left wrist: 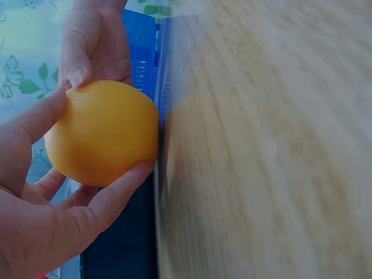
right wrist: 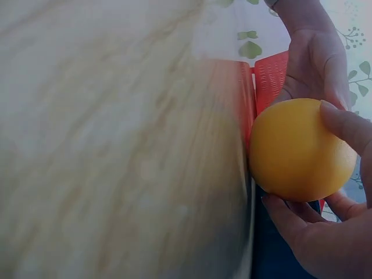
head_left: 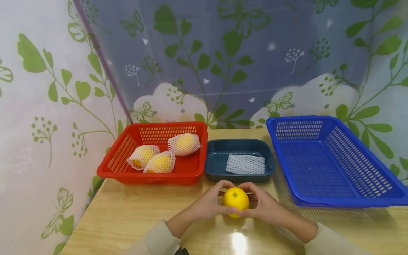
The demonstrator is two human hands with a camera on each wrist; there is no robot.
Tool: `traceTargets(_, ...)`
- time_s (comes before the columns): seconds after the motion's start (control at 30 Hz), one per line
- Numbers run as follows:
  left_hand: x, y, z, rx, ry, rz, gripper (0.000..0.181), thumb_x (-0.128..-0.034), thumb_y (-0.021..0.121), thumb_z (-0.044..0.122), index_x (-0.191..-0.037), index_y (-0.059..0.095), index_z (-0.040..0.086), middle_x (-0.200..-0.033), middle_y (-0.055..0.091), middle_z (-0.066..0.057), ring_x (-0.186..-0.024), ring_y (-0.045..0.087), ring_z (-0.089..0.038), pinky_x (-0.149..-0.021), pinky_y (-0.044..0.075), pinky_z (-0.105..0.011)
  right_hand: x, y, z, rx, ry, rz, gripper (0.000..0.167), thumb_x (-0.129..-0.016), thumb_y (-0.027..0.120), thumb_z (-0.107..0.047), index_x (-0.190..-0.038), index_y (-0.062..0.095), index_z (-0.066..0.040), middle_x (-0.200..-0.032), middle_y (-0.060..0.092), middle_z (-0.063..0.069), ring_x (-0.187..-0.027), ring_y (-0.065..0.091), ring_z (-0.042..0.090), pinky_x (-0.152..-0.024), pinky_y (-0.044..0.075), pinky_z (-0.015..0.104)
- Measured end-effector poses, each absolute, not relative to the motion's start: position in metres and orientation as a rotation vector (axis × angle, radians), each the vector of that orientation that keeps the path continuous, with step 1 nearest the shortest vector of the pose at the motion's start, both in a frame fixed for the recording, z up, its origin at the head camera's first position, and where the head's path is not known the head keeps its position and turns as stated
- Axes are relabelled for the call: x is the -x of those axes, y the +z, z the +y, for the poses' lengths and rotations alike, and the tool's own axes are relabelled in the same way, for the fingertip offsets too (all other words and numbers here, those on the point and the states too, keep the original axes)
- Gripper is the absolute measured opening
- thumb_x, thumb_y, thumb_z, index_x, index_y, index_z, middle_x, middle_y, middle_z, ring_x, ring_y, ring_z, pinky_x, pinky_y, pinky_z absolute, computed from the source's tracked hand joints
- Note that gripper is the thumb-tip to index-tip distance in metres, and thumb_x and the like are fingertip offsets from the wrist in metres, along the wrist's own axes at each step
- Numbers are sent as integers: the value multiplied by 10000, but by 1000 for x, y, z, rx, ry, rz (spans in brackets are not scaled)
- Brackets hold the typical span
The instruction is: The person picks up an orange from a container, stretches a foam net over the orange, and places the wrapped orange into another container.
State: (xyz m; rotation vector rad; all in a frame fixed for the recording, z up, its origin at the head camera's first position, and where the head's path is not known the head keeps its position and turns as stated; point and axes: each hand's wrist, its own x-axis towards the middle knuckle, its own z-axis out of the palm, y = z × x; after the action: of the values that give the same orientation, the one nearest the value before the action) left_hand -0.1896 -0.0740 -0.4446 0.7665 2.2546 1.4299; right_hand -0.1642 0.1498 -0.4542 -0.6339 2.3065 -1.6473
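Note:
Both hands hold one yellow-orange orange (head_left: 236, 200) just above or on the table in front of the teal tray; whether it touches the wood I cannot tell. The left hand (head_left: 211, 201) grips its left side, thumb in front and fingers behind. On the opposite side, the right hand (head_left: 267, 204) grips it the same way. The left wrist view shows the orange (left wrist: 104, 133) bare, with smooth skin. Behind the hands, a white foam net sleeve (head_left: 245, 164) lies flat in the teal tray (head_left: 216, 173).
A red basket (head_left: 178, 179) at the left holds three yellow fruits in white foam nets, one being a netted fruit (head_left: 184, 143). To the right stands a blue basket (head_left: 318, 166). The wooden table (head_left: 127, 212) runs up to a leaf-patterned curtain (head_left: 204, 63).

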Motion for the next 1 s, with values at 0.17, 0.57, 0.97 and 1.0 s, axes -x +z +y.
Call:
traceTargets(0.17, 188, -445, -75, -774, 1427, 2251, 550, -827, 789, 186, -1272, 467, 149, -1266, 510, 31, -1211, 501, -208, -1038, 426, -318, 164, -454, 150, 668, -1607, 2308, 663, -798, 815, -221, -1305, 443, -11, -1286, 516, 189, -1135, 572, 346, -921, 521, 333)
traceTargets(0.57, 187, -443, -74, -829, 1346, 2244, 634, -824, 791, 166, -1343, 428, 143, -1314, 468, -3, -1221, 465, -199, -1062, 397, -343, 173, -412, 163, 818, -1347, 2377, 666, -813, 799, -199, -1309, 435, 56, -1313, 476, 263, -1132, 557, 400, -950, 486, 495)
traceTargets(0.97, 186, -448, -72, -783, 1373, 2219, 597, -824, 790, 175, -1314, 450, 171, -1277, 450, -3, -1202, 470, -248, -923, 496, -263, 213, -348, 157, 855, -1042, 2710, 587, -864, 752, -211, -1325, 467, 15, -1314, 527, 221, -1133, 570, 381, -942, 494, 487)
traceTargets(1.0, 186, -448, -72, -781, 1384, 2213, 598, -824, 789, 166, -1314, 446, 164, -1276, 444, -14, -1201, 469, -259, -913, 508, -272, 220, -343, 156, 853, -1028, 2723, 580, -868, 747, -211, -1325, 468, 13, -1318, 525, 220, -1142, 563, 383, -951, 489, 489)
